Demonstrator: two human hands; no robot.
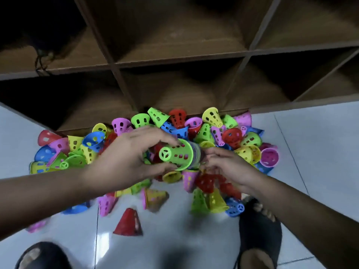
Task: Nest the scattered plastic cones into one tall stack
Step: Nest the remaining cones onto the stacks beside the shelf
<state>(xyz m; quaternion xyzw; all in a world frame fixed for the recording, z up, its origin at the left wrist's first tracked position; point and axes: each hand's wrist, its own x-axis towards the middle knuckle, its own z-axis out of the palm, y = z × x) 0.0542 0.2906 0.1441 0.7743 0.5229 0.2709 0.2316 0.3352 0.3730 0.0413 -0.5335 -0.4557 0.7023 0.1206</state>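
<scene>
Green-ended cone stack [179,154], lying sideways, narrow tip pointing left

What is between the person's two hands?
The head view shows the cone stack, green cone outermost, held sideways between the left hand and right hand.

floor [320,136] is pale grey-blue glossy tile w/ thin dark grout lines: one [291,154] runs diag. on the right, another [96,239] goes straight down at lower left. soft whitish glare on the tiles near bottom centre; light is dim overall. along the far edge of the floor stands a brown wood-look shelf unit [174,60] of open cubbies, seen at a steep angle. thin dividers [97,35] cross in a grid, approx. 2 rows x 3 cols in view. cubby insides darken toward the back, top left nearly black. a dark cord or strap [41,61] hangs over a shelf edge at upper left; can't tell what it is.
</scene>
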